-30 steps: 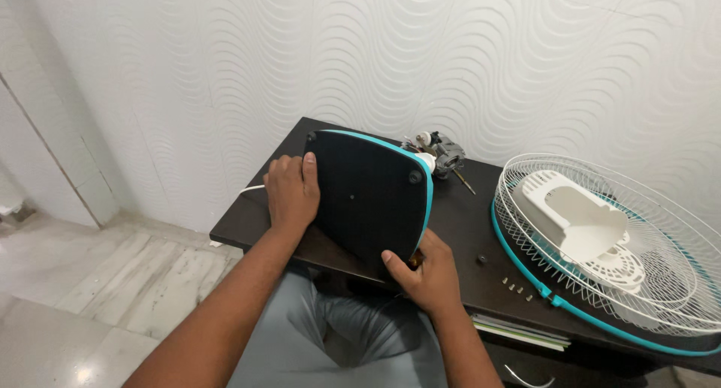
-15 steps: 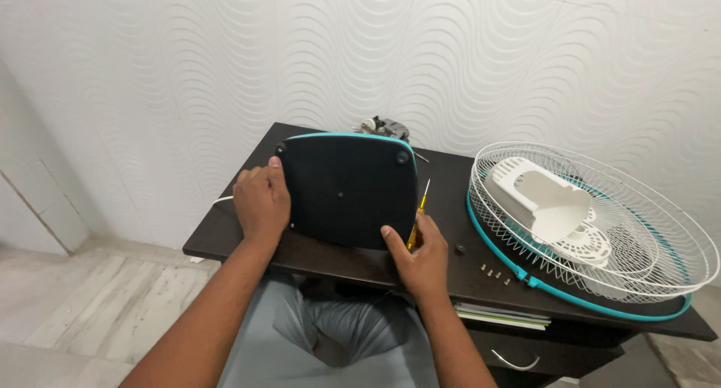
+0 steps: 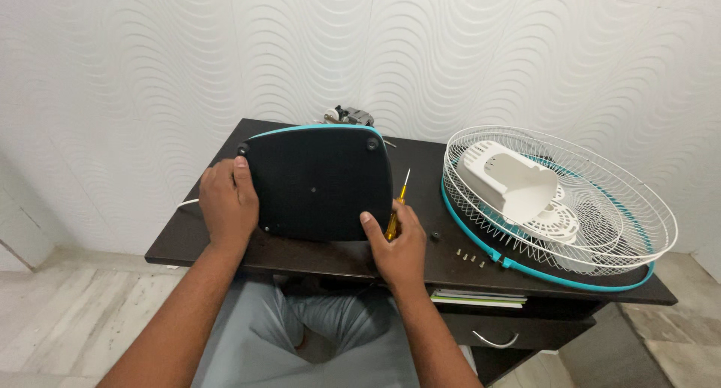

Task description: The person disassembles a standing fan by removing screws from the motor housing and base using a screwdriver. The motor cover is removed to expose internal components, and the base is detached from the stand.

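A black fan base [image 3: 319, 181] with a teal rim stands tilted, underside toward me, on a dark table [image 3: 188, 241]. My left hand [image 3: 227, 205] grips its left edge. My right hand [image 3: 396, 245] steadies its lower right corner while holding a yellow-handled screwdriver [image 3: 399, 202], tip pointing up. Behind the base a metal motor part [image 3: 348, 115] peeks out.
A white wire fan guard [image 3: 556, 200] with a teal ring lies at the right, holding a white plastic motor cover [image 3: 514, 181]. Several small screws [image 3: 470, 258] and a black knob [image 3: 434, 236] lie near the front edge. Papers [image 3: 477, 298] sit under the tabletop, above a drawer.
The base has been turned from edge-on at an angle to facing me squarely. The screwdriver now shows in my right hand. The view has shifted so everything sits further left.
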